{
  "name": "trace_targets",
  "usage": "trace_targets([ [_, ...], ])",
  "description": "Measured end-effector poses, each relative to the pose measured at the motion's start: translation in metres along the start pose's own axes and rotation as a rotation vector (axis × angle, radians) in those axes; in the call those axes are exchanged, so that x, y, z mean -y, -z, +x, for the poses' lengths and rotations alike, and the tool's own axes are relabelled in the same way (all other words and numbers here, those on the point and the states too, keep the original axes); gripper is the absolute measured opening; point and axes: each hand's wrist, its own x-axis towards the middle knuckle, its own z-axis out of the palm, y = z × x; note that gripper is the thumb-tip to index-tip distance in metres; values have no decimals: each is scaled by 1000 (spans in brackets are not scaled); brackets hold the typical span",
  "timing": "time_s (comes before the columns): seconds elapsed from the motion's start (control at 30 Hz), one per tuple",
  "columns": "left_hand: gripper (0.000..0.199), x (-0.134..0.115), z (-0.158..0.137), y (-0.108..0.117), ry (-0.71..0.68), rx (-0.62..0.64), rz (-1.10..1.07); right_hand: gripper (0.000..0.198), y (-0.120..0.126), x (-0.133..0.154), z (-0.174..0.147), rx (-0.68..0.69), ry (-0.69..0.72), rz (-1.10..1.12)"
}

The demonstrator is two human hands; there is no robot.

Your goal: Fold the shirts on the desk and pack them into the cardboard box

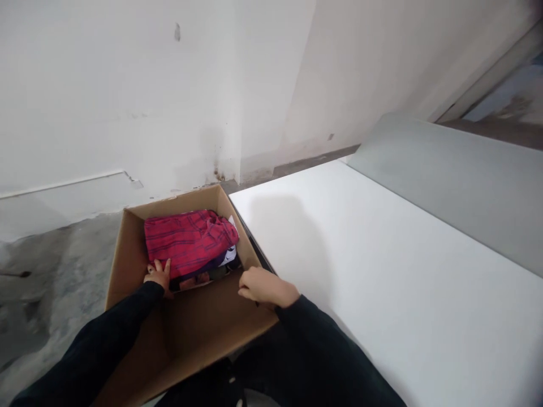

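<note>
A folded red plaid garment point(184, 240) lies on top of other folded clothes inside an open cardboard box point(203, 333). Below and beside it, the edges of dark and white printed cloth point(229, 255) show. My left hand point(158, 275) rests on the near left corner of the plaid garment, its fingers spread. Over the right wall of the box is my right hand point(265, 286), with its fingers curled in and no object visible in them. The underside of that hand is hidden from me.
To the right of the box stands a large white tabletop point(382, 254), with a grey-white panel point(449, 175) beyond it. A stained white wall point(127, 85) rises behind. Rough grey concrete floor point(80, 271) shows at left.
</note>
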Motion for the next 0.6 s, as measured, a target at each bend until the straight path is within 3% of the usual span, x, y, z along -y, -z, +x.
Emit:
trace_targets([
  [0.13,126,-3,-3,1,23,-41,26,32,-11,15,-35,67,-65,-19],
  [0.23,121,-6,-9,6,30,-71,55,38,-27,21,-50,46,-64,6],
  [0.43,70,-36,-52,10,-187,-277,140,31,-61,19,-71,-215,105,77],
  [0.5,59,-54,-68,6,-303,-304,-37,30,-67,18,-73,-269,109,69],
  [0.6,42,-76,-75,-5,-413,-92,-542,30,-72,18,-72,-311,96,45],
])
